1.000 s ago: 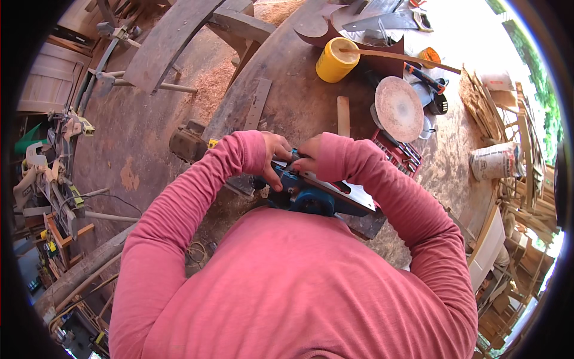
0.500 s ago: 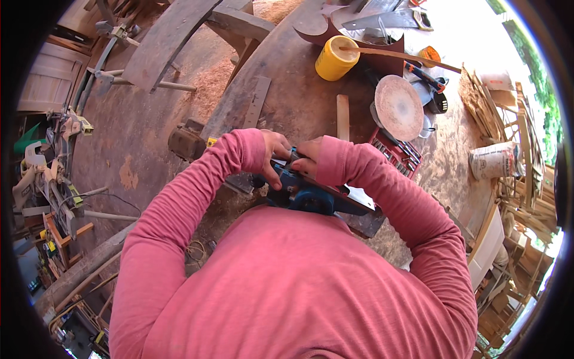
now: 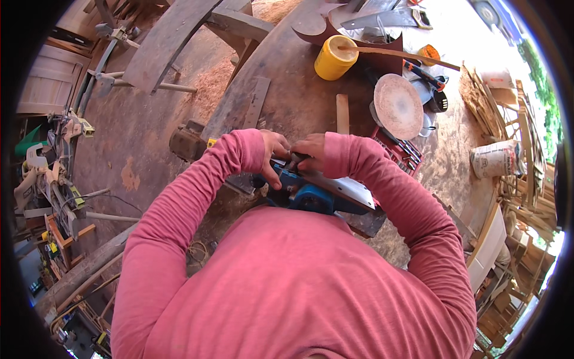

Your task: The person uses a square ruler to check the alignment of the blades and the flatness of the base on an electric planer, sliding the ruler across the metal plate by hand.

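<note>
A blue power tool, apparently a planer turned over, lies at the bench edge against my body, with its flat metal sole facing up. My left hand grips its left end, thumb down over the blue body and fingers curled at a metal part. Just to the right, my right hand has curled fingers and thumb on the middle of the same tool, around a small dark piece that I cannot make out. A flat metal rule and a short pale wood piece lie on the bench beyond.
On the workbench are a yellow tub with a stick, a hand saw, a sanding disc and a red tool set. Clamps line the left; a white bucket and offcuts are at the right.
My right hand has shifted slightly along the planer, its fingers moving at the tool's middle. My left hand stays in nearly the same place.
</note>
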Demonstrator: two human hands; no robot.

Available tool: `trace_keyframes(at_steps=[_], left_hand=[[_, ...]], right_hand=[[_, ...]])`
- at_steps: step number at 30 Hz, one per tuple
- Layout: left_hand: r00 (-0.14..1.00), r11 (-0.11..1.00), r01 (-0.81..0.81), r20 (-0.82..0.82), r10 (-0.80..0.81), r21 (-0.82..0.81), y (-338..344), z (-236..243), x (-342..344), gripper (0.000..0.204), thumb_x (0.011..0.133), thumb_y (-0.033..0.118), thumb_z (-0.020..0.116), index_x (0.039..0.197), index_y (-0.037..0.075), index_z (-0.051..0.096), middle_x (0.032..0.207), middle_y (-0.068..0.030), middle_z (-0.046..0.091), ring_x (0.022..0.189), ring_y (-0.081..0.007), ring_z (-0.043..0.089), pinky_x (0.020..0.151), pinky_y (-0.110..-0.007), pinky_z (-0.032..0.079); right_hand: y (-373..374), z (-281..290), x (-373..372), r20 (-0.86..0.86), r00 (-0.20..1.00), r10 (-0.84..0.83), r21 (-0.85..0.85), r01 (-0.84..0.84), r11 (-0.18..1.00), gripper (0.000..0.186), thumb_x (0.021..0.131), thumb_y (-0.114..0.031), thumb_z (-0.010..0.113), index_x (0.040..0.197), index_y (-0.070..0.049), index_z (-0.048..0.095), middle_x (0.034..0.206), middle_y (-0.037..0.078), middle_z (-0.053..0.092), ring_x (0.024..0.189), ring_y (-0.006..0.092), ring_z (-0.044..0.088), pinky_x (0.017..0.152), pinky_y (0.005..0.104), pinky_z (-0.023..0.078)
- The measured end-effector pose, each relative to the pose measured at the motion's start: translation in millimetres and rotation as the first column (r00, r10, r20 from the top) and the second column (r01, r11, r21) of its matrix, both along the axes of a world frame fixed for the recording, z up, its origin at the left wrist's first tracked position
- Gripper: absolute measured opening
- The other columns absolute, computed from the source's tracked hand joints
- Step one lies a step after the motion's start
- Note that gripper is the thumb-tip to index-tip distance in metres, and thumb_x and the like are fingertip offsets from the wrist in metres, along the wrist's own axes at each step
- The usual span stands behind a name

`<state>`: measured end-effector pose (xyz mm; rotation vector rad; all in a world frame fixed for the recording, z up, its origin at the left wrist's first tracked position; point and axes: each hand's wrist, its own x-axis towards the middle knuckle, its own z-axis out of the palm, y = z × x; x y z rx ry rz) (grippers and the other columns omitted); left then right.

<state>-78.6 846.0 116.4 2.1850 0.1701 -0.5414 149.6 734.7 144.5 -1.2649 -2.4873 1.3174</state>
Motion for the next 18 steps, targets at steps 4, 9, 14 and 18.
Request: trace_keyframes(at_steps=[4, 9, 14, 18], left_hand=[[0.997, 0.999, 0.043, -0.063, -0.043, -0.001, 1, 8, 3, 0.097, 0.072, 0.063, 0.089, 0.142, -0.001, 0.068, 0.15, -0.023, 0.06, 0.141, -0.0378, 0.057, 0.119, -0.042, 0.046], [1.0, 1.0, -0.015, 0.024, 0.015, 0.002, -2, -3, -2, 0.088, 0.067, 0.058, 0.095, 0.129, -0.001, 0.076, 0.144, -0.0226, 0.063, 0.134, -0.0385, 0.061, 0.113, -0.043, 0.052], [0.999, 0.991, -0.047, 0.009, 0.049, -0.123, -1, 1, -1, 0.091, 0.065, 0.061, 0.095, 0.138, 0.011, 0.073, 0.141, -0.0207, 0.066, 0.134, -0.0379, 0.061, 0.116, -0.047, 0.048], [0.982, 0.917, -0.143, 0.169, 0.084, 0.373, -21, 20, -16, 0.115, 0.057, 0.073, 0.093, 0.154, 0.021, 0.06, 0.14, -0.0166, 0.065, 0.137, -0.0329, 0.058, 0.121, -0.055, 0.036]], right_hand=[[-4, 1, 3, -0.014, 0.998, -0.067, -0.055, 0.067, 0.996, 0.038, 0.102, -0.032, 0.07, 0.13, -0.005, 0.066, 0.117, 0.022, 0.073, 0.114, 0.0442, 0.069, 0.099, 0.0502, 0.054], [-4, 2, 4, -0.046, 0.995, -0.087, -0.078, 0.084, 0.993, 0.039, 0.104, -0.033, 0.068, 0.129, -0.004, 0.066, 0.116, 0.023, 0.073, 0.113, 0.0447, 0.069, 0.097, 0.0499, 0.054], [-3, 24, 25, -0.073, 0.928, -0.364, -0.07, 0.36, 0.93, 0.038, 0.106, -0.033, 0.065, 0.126, -0.002, 0.067, 0.114, 0.024, 0.075, 0.107, 0.0411, 0.073, 0.091, 0.0478, 0.058], [-6, 14, 29, 0.389, 0.639, -0.664, 0.098, 0.688, 0.719, 0.036, 0.104, -0.036, 0.067, 0.118, -0.003, 0.067, 0.115, 0.024, 0.075, 0.108, 0.0396, 0.073, 0.089, 0.0488, 0.058]])
